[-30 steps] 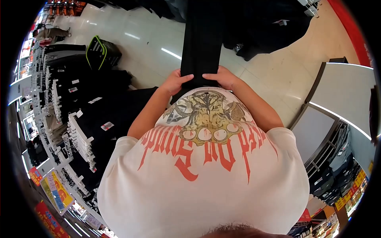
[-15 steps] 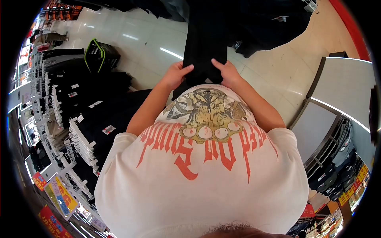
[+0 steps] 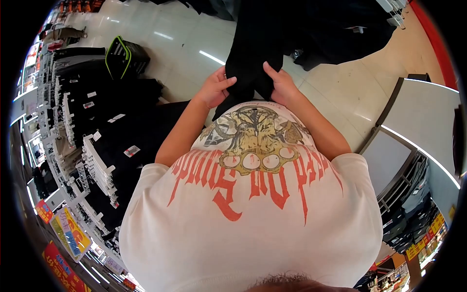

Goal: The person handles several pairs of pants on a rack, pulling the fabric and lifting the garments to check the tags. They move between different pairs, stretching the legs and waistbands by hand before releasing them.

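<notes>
A long black garment, which looks like a pair of trousers point(image 3: 255, 53), stretches away from my belly toward the top of the head view. My left hand point(image 3: 215, 87) is closed on its left edge, thumb on top. On the opposite edge, my right hand point(image 3: 283, 87) grips the cloth the same way, its thumb pointing up along the fabric. Between the two hands the near end splits in a small notch. The fingers under the cloth are partly hidden.
Racks of dark clothes point(image 3: 131, 126) on white hangers point(image 3: 100, 163) line my left. A black basket with a green rim point(image 3: 127, 57) stands beyond them. More black garments point(image 3: 335, 34) hang ahead on the right. A grey display unit point(image 3: 391, 151) is at my right.
The black cloth now bulges more around my hands, and the notch between them is wider. Both hands keep their hold. The surroundings have shifted slightly in view.
</notes>
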Available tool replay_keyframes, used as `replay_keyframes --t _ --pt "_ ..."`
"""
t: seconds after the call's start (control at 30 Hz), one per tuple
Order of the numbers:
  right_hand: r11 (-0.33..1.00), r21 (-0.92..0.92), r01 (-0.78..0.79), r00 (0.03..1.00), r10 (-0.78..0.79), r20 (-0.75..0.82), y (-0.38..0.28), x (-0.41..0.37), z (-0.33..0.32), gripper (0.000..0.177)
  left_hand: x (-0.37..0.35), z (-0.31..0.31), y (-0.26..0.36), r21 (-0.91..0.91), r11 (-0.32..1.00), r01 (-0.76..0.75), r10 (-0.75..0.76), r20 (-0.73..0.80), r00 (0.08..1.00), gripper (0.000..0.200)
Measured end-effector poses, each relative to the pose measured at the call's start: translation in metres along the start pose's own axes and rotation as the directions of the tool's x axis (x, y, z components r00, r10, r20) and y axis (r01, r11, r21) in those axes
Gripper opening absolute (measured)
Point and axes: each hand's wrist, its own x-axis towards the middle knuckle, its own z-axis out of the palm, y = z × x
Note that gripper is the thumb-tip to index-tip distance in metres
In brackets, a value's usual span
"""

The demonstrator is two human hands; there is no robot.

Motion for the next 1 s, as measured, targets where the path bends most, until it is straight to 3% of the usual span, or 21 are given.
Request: replay_keyframes --t 0.13,0.23,0.27,0.4,0.5,0.53,0.83,1.0 --pt "0.969 -0.236 -0.072 0.986 0.105 0.132 0.015 0.001 -0.01 0.047 -0.009 0.017 0.001 -0.11 0.989 -0.098 0.096 -0.02 0.995 0.058" --pt "0.991 -0.048 -0.126 0.991 0.128 0.039 0.002 -0.003 -0.004 0.049 -0.01 0.008 -0.007 0.185 0.983 -0.006 0.003 0.013 1.0 0.064" --pt "0.992 0.009 -0.129 0.992 0.129 0.003 -0.002 -0.005 -0.002 0.05 -0.011 0.005 -0.01 0.152 0.988 -0.029 0.032 -0.017 0.999 0.063" --pt "0.994 -0.089 -0.062 0.995 0.055 -0.079 0.01 0.003 -0.017 0.051 -0.017 0.02 -0.004 0.043 0.996 -0.083 0.087 -0.123 0.989 0.055" --pt "0.986 -0.125 -0.113 0.952 0.071 -0.299 0.013 0.009 -0.029 0.05 -0.015 0.011 -0.005 0.027 0.997 -0.069 0.073 -0.165 0.984 0.046" --pt "0.988 -0.119 -0.097 0.95 0.056 -0.308 0.013 0.009 -0.031 0.05 -0.013 0.005 -0.006 0.031 0.998 -0.058 0.063 -0.173 0.983 0.043" --pt "0.986 -0.169 0.009 0.95 -0.061 -0.306 -0.001 -0.028 -0.015 0.048 -0.028 0.023 0.002 0.274 0.959 -0.072 0.083 -0.029 0.996 0.059" --pt "0.971 -0.202 0.127 0.94 -0.182 -0.287 0.007 -0.03 -0.025 0.054 -0.038 0.042 0.014 0.377 0.926 -0.018 0.014 0.014 1.0 0.06"
